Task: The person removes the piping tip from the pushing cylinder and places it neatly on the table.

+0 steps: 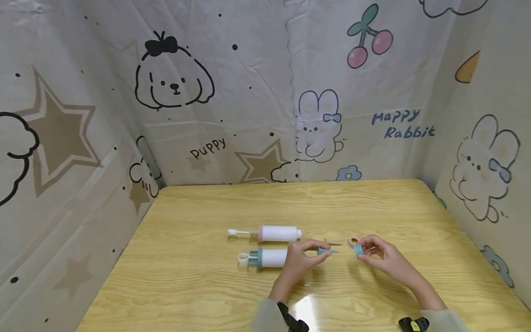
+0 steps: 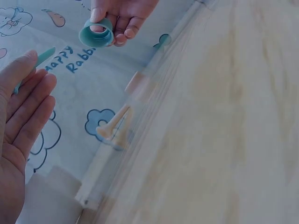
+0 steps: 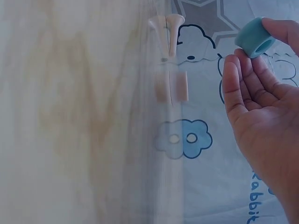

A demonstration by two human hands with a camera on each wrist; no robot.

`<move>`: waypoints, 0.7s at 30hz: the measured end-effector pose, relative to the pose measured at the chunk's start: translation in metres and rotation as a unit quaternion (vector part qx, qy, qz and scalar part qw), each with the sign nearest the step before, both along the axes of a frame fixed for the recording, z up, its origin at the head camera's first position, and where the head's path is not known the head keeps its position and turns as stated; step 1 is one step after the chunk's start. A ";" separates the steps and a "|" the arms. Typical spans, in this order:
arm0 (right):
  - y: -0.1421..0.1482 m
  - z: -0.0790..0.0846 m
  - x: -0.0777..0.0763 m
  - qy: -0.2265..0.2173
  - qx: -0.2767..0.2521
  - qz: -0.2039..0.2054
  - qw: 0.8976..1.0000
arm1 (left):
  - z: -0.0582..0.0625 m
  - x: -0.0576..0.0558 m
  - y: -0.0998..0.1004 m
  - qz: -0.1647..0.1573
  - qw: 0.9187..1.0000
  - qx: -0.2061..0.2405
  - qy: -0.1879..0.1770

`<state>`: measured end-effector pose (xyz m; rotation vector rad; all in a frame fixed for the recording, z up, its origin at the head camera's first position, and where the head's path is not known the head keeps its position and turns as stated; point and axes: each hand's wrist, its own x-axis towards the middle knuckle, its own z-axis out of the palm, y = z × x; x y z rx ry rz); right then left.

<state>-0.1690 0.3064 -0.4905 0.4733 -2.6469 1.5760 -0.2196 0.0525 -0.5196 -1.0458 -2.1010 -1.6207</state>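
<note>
Over the table, the left hand point(image 1: 299, 259) pinches a small teal pointed nozzle point(image 1: 326, 251) between thumb and fingers, its narrow tip toward the right. Facing it, the right hand point(image 1: 387, 259) grips a teal ring-shaped cap point(image 1: 358, 249); its hollow opening shows in the left wrist view point(image 2: 96, 34). A gap separates nozzle and cap. Behind them on the table lie a pink nozzle point(image 1: 333, 243) and a pink ring cap point(image 1: 352, 240). Beside the left hand lies a white-barrelled syringe-like tube with a teal collar point(image 1: 259, 257), its right end hidden by that hand.
A second white syringe-like tube with a pink collar point(image 1: 280, 233) lies farther back, parallel to the teal one. Both plungers point left. The wood-grain table point(image 1: 186, 295) is bordered at the back and sides by a printed fabric curtain point(image 1: 249, 92).
</note>
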 end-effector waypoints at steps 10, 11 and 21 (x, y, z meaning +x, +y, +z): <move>0.009 0.000 0.002 0.001 0.014 0.010 1.000 | -0.002 0.004 0.011 0.000 1.000 0.006 -0.003; 0.009 0.000 0.001 0.002 0.020 0.012 1.000 | -0.001 0.004 0.012 0.002 1.000 0.005 0.000; 0.012 -0.002 -0.009 -0.006 0.106 0.037 0.994 | 0.000 0.006 0.013 0.005 1.000 0.004 -0.001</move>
